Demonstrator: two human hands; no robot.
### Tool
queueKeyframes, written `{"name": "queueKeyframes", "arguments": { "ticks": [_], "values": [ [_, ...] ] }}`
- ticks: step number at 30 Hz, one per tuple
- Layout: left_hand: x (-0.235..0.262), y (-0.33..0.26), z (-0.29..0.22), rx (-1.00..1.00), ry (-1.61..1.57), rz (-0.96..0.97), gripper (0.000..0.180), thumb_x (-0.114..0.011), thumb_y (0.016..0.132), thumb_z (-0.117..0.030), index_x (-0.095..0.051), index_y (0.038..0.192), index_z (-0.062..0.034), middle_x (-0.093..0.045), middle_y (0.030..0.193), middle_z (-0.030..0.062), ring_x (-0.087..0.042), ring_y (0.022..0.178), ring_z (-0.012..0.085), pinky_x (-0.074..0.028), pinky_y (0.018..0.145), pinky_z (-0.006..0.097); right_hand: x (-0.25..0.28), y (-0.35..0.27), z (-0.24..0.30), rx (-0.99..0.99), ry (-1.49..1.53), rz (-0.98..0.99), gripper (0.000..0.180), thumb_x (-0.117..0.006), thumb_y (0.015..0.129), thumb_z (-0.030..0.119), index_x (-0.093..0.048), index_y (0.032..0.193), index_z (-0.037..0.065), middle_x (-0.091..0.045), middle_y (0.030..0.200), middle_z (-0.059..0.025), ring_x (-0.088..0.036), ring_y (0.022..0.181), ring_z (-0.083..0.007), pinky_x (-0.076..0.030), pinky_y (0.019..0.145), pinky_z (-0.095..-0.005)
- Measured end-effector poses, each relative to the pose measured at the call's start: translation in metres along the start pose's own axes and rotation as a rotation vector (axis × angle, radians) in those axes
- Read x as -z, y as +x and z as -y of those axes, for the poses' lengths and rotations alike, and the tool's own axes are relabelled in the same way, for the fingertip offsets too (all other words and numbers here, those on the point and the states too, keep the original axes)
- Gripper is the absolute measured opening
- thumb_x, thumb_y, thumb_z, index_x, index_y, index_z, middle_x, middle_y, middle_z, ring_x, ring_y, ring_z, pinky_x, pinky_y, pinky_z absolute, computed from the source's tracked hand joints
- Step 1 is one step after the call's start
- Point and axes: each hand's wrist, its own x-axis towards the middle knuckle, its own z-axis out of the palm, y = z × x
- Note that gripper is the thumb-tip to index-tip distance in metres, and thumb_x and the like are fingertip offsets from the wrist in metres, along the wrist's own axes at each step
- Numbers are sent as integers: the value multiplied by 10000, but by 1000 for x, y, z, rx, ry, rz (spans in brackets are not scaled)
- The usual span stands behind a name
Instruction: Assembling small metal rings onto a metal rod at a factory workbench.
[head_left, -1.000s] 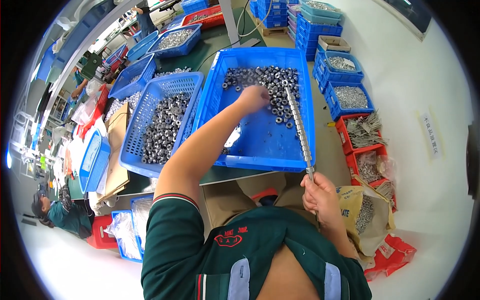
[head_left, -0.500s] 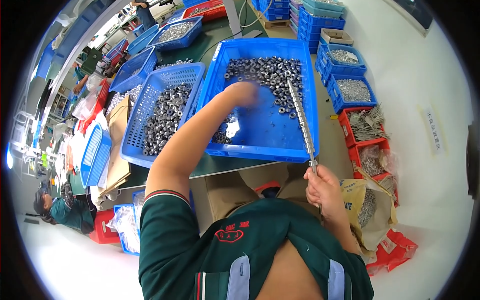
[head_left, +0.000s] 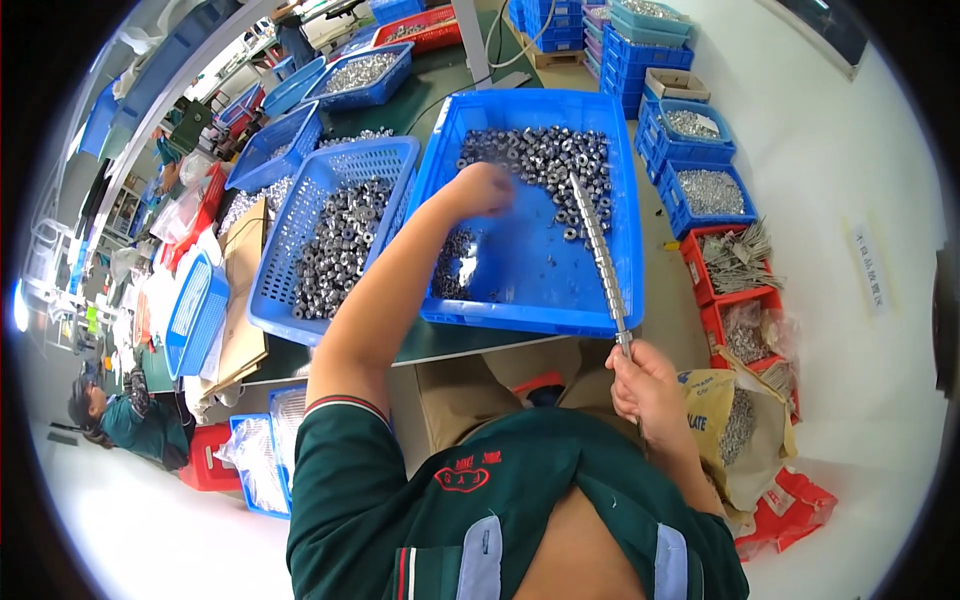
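My right hand (head_left: 648, 388) is closed around the lower end of a long metal rod (head_left: 600, 255), in front of the tub. Ring-shaped metal parts sit in a row along the rod, and its pointed tip slants up and away over the tub. My left hand (head_left: 484, 190) hovers over the left half of the blue tub (head_left: 540, 318); motion blurs its fingers, so their grip is unclear. Inside the tub, a heap of small metal rings (head_left: 560, 155) lies at the far side. Smaller dark pieces (head_left: 455, 265) lie near its left wall, partly behind my forearm.
Left of the tub stands a perforated blue basket (head_left: 262, 290) of metal rings. Cardboard (head_left: 238, 290) leans beyond it. Along the right are stacked blue crates (head_left: 690, 215), red bins (head_left: 700, 265) of metal parts and an open sack (head_left: 705, 400). A co-worker (head_left: 140, 425) is far left.
The view has shifted slightly, so the tub appears lower and further right. The rod's tip has swung a little left over the tub. My left hand stays blurred above the tub.
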Motion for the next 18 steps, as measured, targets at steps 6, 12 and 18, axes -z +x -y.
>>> {"name": "queueKeyframes", "arguments": {
  "ticks": [6,12,18],
  "values": [
    [18,-26,-30,-101,-1235,89,209,-502,922,-74,-548,1117,-13,-619,994,104,-624,857,176,-508,715,277,-2,-1,-3,-31,7,83,124,-499,934,142,-494,927,18,-357,583,55,-285,441,-8,-222,394,-168],
    [11,-40,-41,-141,-1303,19,176,-533,910,-86,-563,1072,-24,-620,974,91,-624,849,177,-511,726,286,-9,1,0,-18,-28,114,118,-492,936,139,-496,932,21,-359,581,55,-289,437,-9,-227,389,-170],
    [4,-48,-47,-181,-1271,-23,163,-569,892,-90,-572,1046,-36,-625,962,75,-626,858,182,-512,740,295,-15,3,0,-21,-59,98,147,-490,932,160,-493,889,20,-347,542,43,-277,415,-24,-228,387,-189]
  ]
}}
